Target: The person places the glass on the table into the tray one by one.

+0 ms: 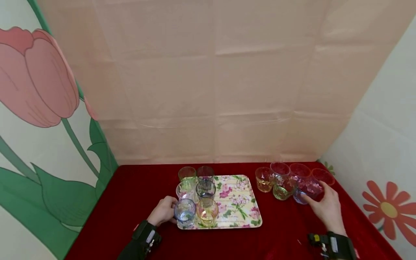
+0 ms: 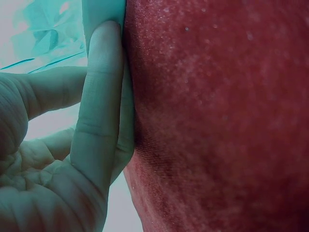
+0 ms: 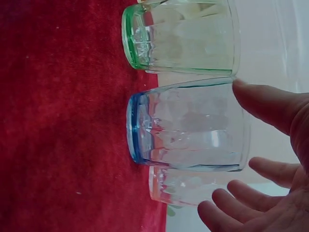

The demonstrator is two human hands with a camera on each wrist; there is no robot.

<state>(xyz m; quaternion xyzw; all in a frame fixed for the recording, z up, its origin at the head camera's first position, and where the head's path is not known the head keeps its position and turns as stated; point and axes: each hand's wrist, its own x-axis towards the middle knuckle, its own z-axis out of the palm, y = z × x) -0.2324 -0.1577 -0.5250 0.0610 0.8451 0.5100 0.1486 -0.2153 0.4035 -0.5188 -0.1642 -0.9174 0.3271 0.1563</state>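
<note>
Right of tray [image 1: 239, 207], blue glass [image 3: 188, 128] stood between right hand's [image 1: 326, 210] spread thumb and fingers; left hand [image 1: 163, 210] touched tray's edge, pinch unclear.

Left wrist cuff [image 1: 142, 234] black, pale label [image 1: 150, 236]; right wrist cuff [image 1: 343, 247] black, small black module [image 1: 324, 239] with yellow patch [image 1: 316, 238]

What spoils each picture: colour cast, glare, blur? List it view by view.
Head: evenly lit, fine detail soft on the glasses; left wrist: teal cast over the left hand, blown-out white patches beside it; right wrist: backdrop washed out, blue-based glass fairly clear.
</note>
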